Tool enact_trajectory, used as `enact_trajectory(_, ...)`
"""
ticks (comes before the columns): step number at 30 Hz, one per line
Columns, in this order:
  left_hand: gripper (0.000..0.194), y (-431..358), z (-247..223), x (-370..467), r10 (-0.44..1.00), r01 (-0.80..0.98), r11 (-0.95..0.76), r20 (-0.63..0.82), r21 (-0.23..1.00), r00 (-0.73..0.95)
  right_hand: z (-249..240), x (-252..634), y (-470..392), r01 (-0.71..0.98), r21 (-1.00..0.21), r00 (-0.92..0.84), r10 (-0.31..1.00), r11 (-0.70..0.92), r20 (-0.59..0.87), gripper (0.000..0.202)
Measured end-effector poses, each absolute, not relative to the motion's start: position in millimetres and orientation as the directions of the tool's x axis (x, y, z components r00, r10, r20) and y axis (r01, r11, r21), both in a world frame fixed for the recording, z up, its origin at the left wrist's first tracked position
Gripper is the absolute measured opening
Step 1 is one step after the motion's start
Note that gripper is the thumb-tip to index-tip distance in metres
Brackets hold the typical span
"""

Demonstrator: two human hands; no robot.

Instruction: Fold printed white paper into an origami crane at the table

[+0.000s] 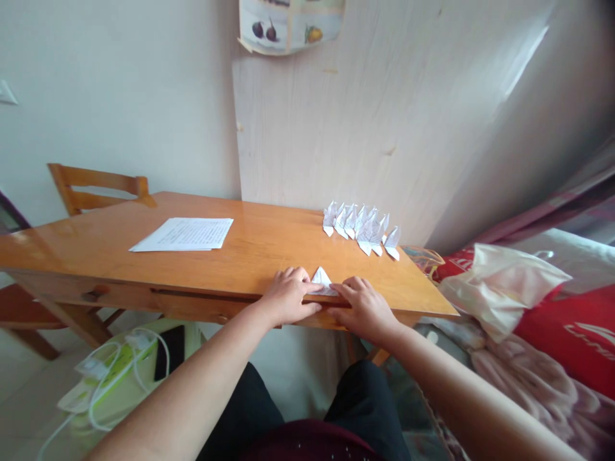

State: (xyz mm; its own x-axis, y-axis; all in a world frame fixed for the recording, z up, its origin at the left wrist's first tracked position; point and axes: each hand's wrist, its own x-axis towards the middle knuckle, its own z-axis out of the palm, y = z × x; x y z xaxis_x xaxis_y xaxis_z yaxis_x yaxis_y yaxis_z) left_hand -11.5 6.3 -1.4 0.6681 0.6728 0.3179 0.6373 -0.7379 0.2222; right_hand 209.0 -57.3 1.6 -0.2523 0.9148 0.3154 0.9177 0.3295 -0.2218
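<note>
A small folded paper triangle (321, 279) lies at the front edge of the wooden table, its tip pointing away from me. My left hand (291, 296) is at its left side, index finger pressed on the paper and thumb lower, by the table edge. On the right side my right hand (361, 305) holds the other corner, with its index finger on the paper. Several folded paper figures (366, 232) stand in rows at the back right. A stack of printed sheets (185, 234) rests on the left part of the table.
The wooden table (259, 240) stands against the wall, with a chair (103, 182) behind its left end. Below left are white cables on a pale green box (113, 378). A white bag (500, 285), red bags (574, 326) and a pink blanket (528, 384) lie to the right.
</note>
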Motion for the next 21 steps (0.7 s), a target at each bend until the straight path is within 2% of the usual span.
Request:
enact_trajectory(1, 0.046, 2, -4, -12, 0.667, 0.644, -0.739, 0.351, 0.200, 0.657, -2, 207, -63, 0.925, -0.140, -0.290, 0.895, 0.353, 0.339, 0.039)
enact_trajectory(3, 0.043, -7, -10, -12, 0.663, 0.665, -0.729, 0.410, 0.163, 0.626, -10, 204, -72, 0.935, -0.072, -0.295, 0.876, 0.347, 0.381, 0.039)
enact_trajectory(6, 0.035, -17, -17, -12, 0.647, 0.682, -0.720, 0.478, 0.127, 0.594, -18, 202, -78, 0.927, -0.087, -0.291, 0.846, 0.365, 0.446, 0.033)
enact_trajectory(9, 0.026, -26, -15, -12, 0.604, 0.655, -0.747, 0.526, 0.113, 0.599, -17, 202, -81, 0.891, -0.151, -0.303, 0.810, 0.427, 0.502, 0.027)
enact_trajectory(12, 0.025, -34, -2, -12, 0.599, 0.634, -0.752, 0.590, 0.181, 0.541, -7, 203, -82, 0.818, -0.302, -0.241, 0.768, 0.489, 0.593, 0.030)
enact_trajectory(14, 0.027, -41, 11, -13, 0.621, 0.606, -0.745, 0.622, 0.280, 0.476, 2, 203, -84, 0.727, -0.482, -0.121, 0.782, 0.489, 0.611, 0.040)
enact_trajectory(16, 0.028, -50, 25, -13, 0.663, 0.542, -0.732, 0.612, 0.412, 0.431, 13, 201, -88, 0.571, -0.693, -0.012, 0.848, 0.441, 0.530, 0.045)
enact_trajectory(18, 0.028, -59, 35, -12, 0.705, 0.456, -0.709, 0.575, 0.538, 0.416, 22, 196, -94, 0.352, -0.859, -0.010, 0.920, 0.371, 0.393, 0.047)
enact_trajectory(21, 0.027, -73, 39, -9, 0.764, 0.363, -0.640, 0.511, 0.677, 0.395, 29, 185, -103, 0.058, -0.958, -0.105, 0.956, 0.280, 0.273, 0.032)
